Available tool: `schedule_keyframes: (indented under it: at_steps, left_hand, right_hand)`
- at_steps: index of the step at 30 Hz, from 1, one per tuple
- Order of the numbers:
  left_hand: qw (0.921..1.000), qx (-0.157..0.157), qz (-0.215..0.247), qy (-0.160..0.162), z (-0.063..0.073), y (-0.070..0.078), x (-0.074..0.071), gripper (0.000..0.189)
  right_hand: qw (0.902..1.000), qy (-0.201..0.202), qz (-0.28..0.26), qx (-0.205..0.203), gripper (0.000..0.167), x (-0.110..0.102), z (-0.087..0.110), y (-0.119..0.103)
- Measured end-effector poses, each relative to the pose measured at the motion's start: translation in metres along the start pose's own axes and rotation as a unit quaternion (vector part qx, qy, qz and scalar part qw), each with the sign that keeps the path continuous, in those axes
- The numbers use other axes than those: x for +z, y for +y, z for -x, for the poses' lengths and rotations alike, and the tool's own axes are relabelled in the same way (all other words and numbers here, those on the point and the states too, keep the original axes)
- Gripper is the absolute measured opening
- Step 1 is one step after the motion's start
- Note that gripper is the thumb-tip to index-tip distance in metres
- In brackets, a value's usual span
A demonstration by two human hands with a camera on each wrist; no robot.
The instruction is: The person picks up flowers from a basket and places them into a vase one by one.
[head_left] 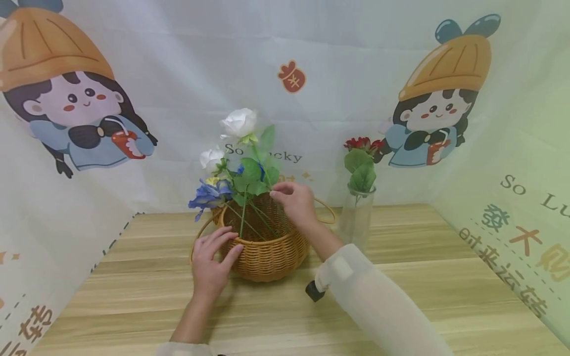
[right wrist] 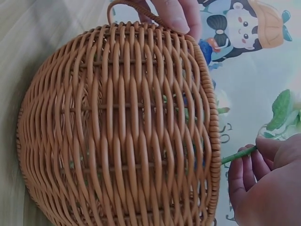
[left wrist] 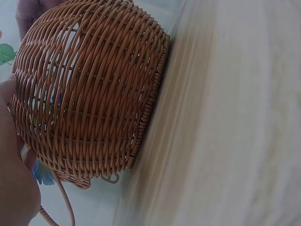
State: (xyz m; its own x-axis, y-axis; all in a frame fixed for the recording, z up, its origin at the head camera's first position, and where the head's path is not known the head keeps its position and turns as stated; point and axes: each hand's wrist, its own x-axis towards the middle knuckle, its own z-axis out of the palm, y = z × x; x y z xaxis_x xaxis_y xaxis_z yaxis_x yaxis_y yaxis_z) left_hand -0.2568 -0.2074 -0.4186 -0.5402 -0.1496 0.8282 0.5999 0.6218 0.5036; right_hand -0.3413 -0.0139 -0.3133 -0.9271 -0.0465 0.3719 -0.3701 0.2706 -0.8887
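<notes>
A round wicker basket (head_left: 271, 259) stands on the table with several artificial flowers in it. My left hand (head_left: 213, 259) grips its left rim, the thumb outside and the fingers over the edge. Above the basket's right side, my right hand (head_left: 297, 200) pinches a green stem (right wrist: 239, 154) between thumb and fingers. That stem appears to run up to the taller white rose (head_left: 240, 122). A lower white rose (head_left: 212, 160) and a blue flower (head_left: 208, 194) lean left over the rim. Their stem ends are partly hidden inside the basket.
A clear glass vase (head_left: 356, 222) holding a red flower (head_left: 364, 144) with green leaves stands right of the basket, near my right forearm. Thin wicker handles (head_left: 327, 210) stick out at the basket's sides. A printed cloth (head_left: 320, 39) hangs behind the wooden table (head_left: 133, 291).
</notes>
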Motion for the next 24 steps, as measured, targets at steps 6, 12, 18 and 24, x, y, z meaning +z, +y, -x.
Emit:
schedule_keyframes:
  at_steps: [6, 12, 18, 24]
  left_hand:
    - [1.0, 0.001, 0.002, -0.001, 0.0, -0.001, 0.001, 0.025]
    - [1.0, 0.003, 0.0, 0.0, 0.001, -0.001, 0.001, 0.026]
    - [1.0, 0.006, 0.0, 0.003, 0.0, 0.0, 0.0, 0.025]
    - [1.0, 0.004, 0.001, -0.001, 0.0, 0.0, 0.001, 0.025]
  right_hand:
    - [0.9996, 0.022, -0.013, -0.009, 0.011, -0.01, 0.0, -0.006]
    - [0.9977, 0.053, -0.042, -0.009, 0.012, -0.024, -0.002, -0.012]
    - [0.9945, 0.086, -0.058, -0.017, 0.012, -0.039, -0.006, -0.014]
    - [0.9888, 0.11, -0.094, -0.036, 0.015, -0.052, -0.011, -0.019]
